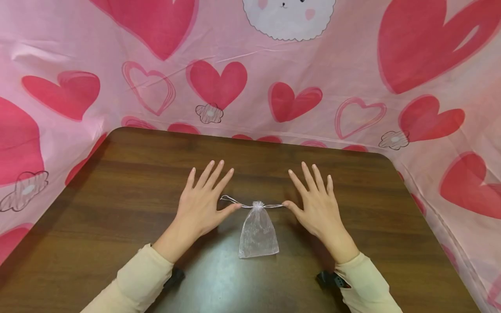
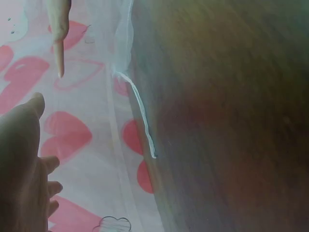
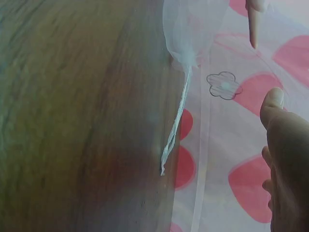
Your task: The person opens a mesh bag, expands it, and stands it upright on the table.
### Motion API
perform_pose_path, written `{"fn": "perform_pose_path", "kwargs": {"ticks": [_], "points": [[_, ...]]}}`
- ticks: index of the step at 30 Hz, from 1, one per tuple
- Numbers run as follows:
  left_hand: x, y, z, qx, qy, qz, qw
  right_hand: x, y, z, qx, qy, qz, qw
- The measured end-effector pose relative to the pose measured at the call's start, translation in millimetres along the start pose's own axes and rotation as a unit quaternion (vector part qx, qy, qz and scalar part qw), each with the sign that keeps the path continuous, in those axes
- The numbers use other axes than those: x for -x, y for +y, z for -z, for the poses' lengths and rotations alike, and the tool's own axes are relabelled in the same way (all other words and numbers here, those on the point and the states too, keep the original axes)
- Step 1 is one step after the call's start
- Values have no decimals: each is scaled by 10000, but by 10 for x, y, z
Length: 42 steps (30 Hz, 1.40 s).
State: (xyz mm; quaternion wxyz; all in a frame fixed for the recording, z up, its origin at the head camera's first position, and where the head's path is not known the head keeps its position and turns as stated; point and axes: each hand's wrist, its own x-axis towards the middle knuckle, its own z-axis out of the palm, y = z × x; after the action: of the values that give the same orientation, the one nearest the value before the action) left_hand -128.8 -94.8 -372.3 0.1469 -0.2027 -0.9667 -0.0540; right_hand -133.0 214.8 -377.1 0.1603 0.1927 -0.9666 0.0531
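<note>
A small sheer white drawstring pouch (image 1: 258,234) lies on the dark wooden table, its neck gathered at the far end. White cords stretch from the neck to both sides, the left cord (image 2: 143,111) and the right cord (image 3: 178,111). My left hand (image 1: 199,208) is spread flat-fingered to the left of the pouch, palm down. Mirroring it on the right is my right hand (image 1: 318,208), fingers also spread. Both thumbs point inward, near the cords in the head view; in the wrist views they stand apart from them. Neither hand holds anything.
The wooden table (image 1: 129,182) has rounded far corners. Behind and beside it hangs a pink cloth (image 1: 258,65) printed with red hearts. A dark strap (image 1: 332,279) shows at the right wrist, below a cream sleeve (image 1: 368,282).
</note>
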Motion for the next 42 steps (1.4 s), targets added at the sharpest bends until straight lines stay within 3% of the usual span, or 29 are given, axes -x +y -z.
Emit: {"fn": "perform_pose_path", "kwargs": {"ticks": [14,25,36,42], "points": [[-68,-65,9,-21,51,-748,9972,-19,-73,2,73,-309,252,9992],[-128,-89,-55,224,-25,-1125,9934,-27,-63,-32,-29,-410,612,9973],[-191,-142,-142,546,-295,-1260,9901,-60,-62,-53,-316,-427,1115,9923],[-225,-170,-176,925,-580,-1527,9822,-105,-69,-58,-654,-584,1479,9851]]}}
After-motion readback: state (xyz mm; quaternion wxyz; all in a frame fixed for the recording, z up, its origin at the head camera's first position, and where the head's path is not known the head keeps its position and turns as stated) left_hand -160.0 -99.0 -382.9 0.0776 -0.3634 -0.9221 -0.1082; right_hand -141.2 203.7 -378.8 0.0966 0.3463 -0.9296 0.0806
